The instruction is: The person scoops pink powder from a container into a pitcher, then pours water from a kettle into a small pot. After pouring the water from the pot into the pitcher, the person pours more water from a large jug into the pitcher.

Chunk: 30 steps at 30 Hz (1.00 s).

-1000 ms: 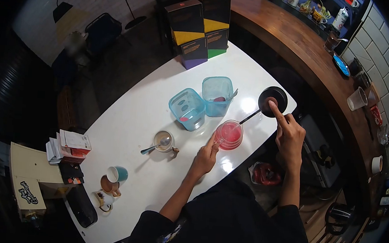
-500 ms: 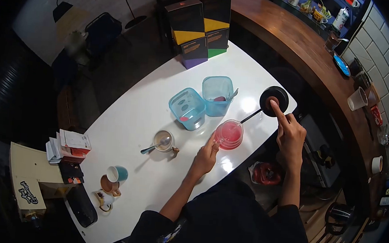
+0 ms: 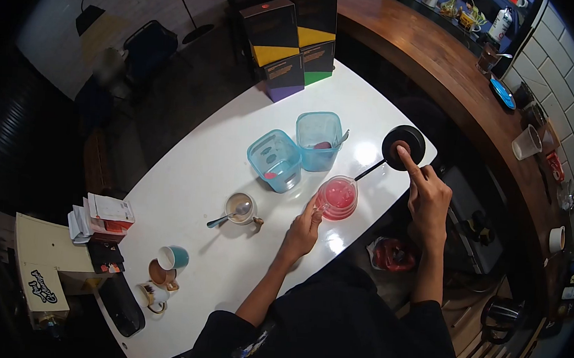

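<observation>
My left hand is closed round the handle of a clear glass jug with pink-red liquid inside. The jug stands near the table's right edge. Above its rim ends the thin black spout of a round black-topped pump dispenser. My right hand reaches over the table edge, its index finger stretched out and pressing on the brownish round centre of that top. Its other fingers are bent and hold nothing visible. The dispenser's body below the top is hidden.
Two blue translucent tubs stand beyond the jug, one with a spoon. A cup with a spoon sits to the left. Several mugs, a paper stack, tall black boxes and a wooden counter surround the work area.
Both hands stay in place, on the jug handle and the dispenser top. The surface of the pink liquid looks more stirred. The whole view has shifted slightly.
</observation>
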Each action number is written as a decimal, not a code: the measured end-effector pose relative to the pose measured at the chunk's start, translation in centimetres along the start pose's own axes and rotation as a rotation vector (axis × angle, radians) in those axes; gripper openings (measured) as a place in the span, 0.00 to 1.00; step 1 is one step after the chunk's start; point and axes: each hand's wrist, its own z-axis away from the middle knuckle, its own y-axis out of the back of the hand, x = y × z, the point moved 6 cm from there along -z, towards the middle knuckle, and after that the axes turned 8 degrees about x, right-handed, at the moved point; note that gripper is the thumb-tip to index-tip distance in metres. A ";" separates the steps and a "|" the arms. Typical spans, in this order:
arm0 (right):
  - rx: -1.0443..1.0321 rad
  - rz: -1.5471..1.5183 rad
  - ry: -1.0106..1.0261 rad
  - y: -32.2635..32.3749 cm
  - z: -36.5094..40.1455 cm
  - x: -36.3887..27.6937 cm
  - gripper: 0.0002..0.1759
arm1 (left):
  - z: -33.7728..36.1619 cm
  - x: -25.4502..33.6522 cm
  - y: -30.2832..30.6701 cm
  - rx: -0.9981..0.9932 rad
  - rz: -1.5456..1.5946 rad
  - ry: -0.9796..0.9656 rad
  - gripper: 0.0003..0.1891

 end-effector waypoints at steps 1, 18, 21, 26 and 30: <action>0.002 -0.003 0.004 0.1 0.0 0.0 0.47 | 0.0 -0.1 0.0 -0.002 -0.007 0.008 0.28; 0.023 0.019 0.019 0.3 -0.5 -0.3 0.44 | 0.0 0.5 0.2 0.005 -0.006 0.003 0.28; 0.022 0.016 0.022 0.3 -0.5 -0.3 0.44 | 0.1 0.5 0.2 -0.015 0.000 0.041 0.28; 0.015 0.031 0.025 0.3 -0.5 -0.4 0.44 | 0.0 0.2 0.1 0.008 0.001 0.000 0.28; 0.020 0.038 0.031 0.5 -0.6 -0.5 0.43 | 0.1 0.9 0.4 -0.002 0.002 0.019 0.28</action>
